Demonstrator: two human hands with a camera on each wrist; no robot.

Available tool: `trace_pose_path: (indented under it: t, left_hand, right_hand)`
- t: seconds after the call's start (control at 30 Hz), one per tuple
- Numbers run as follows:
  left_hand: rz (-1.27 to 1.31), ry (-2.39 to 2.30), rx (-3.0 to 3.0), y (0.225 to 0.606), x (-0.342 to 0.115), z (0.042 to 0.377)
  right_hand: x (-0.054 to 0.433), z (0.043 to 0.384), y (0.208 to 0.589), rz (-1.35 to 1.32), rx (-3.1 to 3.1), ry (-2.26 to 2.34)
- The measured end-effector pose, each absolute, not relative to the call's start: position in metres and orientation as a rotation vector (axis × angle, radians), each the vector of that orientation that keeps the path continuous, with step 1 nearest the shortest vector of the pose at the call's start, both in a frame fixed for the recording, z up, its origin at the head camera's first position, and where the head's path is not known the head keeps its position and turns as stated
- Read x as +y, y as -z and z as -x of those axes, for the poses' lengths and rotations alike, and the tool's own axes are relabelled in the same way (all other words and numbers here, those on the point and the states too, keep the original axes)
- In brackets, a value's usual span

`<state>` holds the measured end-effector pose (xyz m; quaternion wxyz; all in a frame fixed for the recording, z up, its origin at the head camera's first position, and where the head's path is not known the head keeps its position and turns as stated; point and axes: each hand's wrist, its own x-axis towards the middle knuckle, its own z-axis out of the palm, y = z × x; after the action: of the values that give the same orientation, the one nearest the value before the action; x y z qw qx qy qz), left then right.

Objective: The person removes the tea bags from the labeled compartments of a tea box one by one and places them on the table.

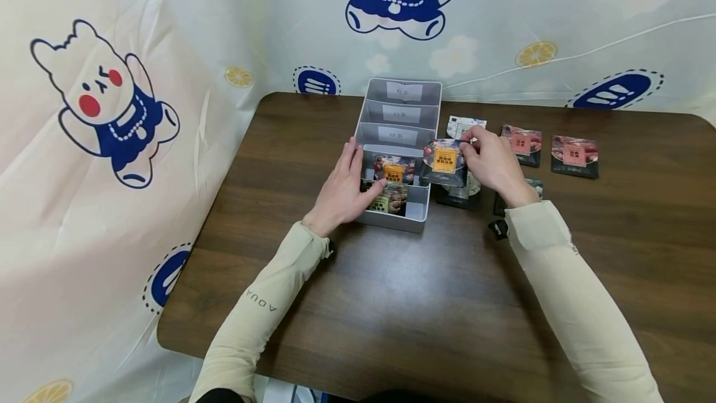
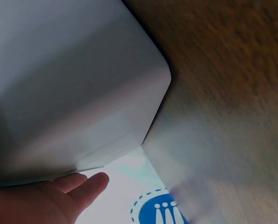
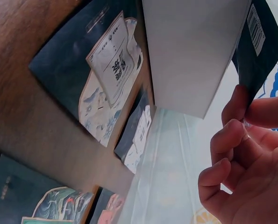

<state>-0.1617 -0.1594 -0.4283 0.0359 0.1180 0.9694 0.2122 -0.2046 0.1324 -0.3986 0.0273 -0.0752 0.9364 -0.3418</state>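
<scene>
A grey divided box (image 1: 391, 221) stands on the table, with paper labels on its back dividers. My left hand (image 1: 344, 194) rests along the box's left wall, fingers extended and thumb over the near compartments. In my right hand (image 1: 495, 163), thumb and fingers pinch the edge of a tea sachet (image 1: 444, 159) with an orange label, held at the box's right rim. Its dark back with a barcode shows in the right wrist view. Inside the box lie another orange-labelled sachet (image 1: 394, 168) and a green-labelled sachet (image 1: 390, 199) nearer me.
Right of the box lie white-labelled sachets (image 3: 113, 70), partly hidden by my right hand in the head view. Two pink-labelled sachets (image 1: 575, 155) lie farther right. A green-patterned sachet (image 3: 40, 196) sits by my right wrist. A printed curtain (image 1: 492, 30) hangs behind the table.
</scene>
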Motion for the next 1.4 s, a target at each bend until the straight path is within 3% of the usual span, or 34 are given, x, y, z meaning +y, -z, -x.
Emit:
trace_pose_path:
  t: [0.83,1.4]
  left_hand:
    - [-0.36,-0.662,2.969,0.429,-0.159,0.162]
    - [-0.35,-0.693,2.972,0.431,-0.159,0.163]
  right_hand:
    - [0.161,0.191,0.408,0.289,2.884,1.119]
    - [0.227,0.181,0.408,0.185,2.994,0.972]
